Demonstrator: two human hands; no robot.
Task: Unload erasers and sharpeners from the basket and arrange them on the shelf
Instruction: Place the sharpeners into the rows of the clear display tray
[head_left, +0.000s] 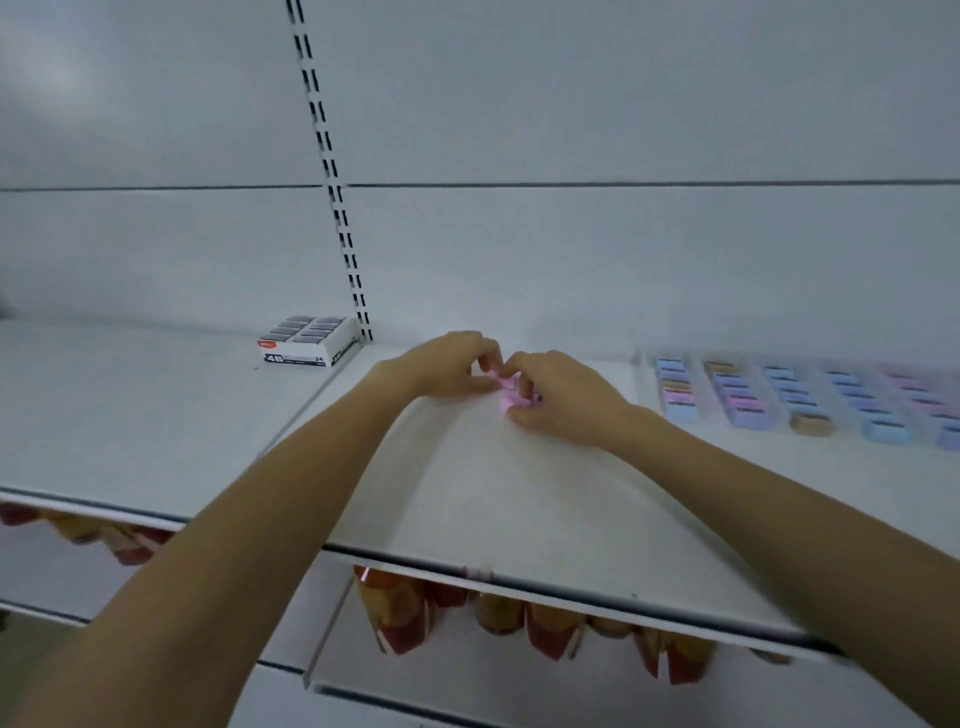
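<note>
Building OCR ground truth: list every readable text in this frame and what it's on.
"4B": front face of the white eraser box, left end.
"24": same face, right end.
Red patch on the box's front, upper left: too blurred to read.
Pastel erasers in rows: dark bands, print too blurred.
Orange-red packs under the shelf: nothing legible.
Pink item pinched by left hand and right hand: no print visible.
</note>
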